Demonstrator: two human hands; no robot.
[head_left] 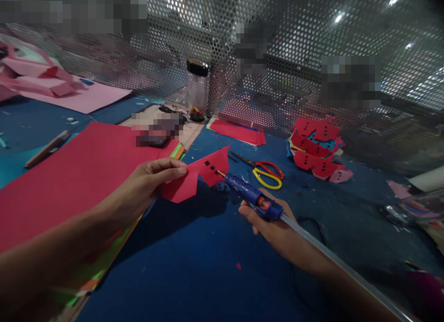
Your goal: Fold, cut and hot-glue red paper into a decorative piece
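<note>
My left hand [152,179] pinches a folded red paper cut-out [197,176] with small black square holes, holding it just above the blue table [194,262]. My right hand [274,225] is wrapped round a blue glue gun [251,196] with a clear glue stick [333,257] trailing out of its back. The gun's nozzle touches the right edge of the red cut-out.
A large red paper sheet [72,174] lies at the left over coloured sheets. Red-and-yellow scissors [265,172] lie beyond the gun. A pile of finished red cut-outs [317,148] sits at the right, a clear jar [197,88] by the perforated metal screen, pink paper [72,93] at far left.
</note>
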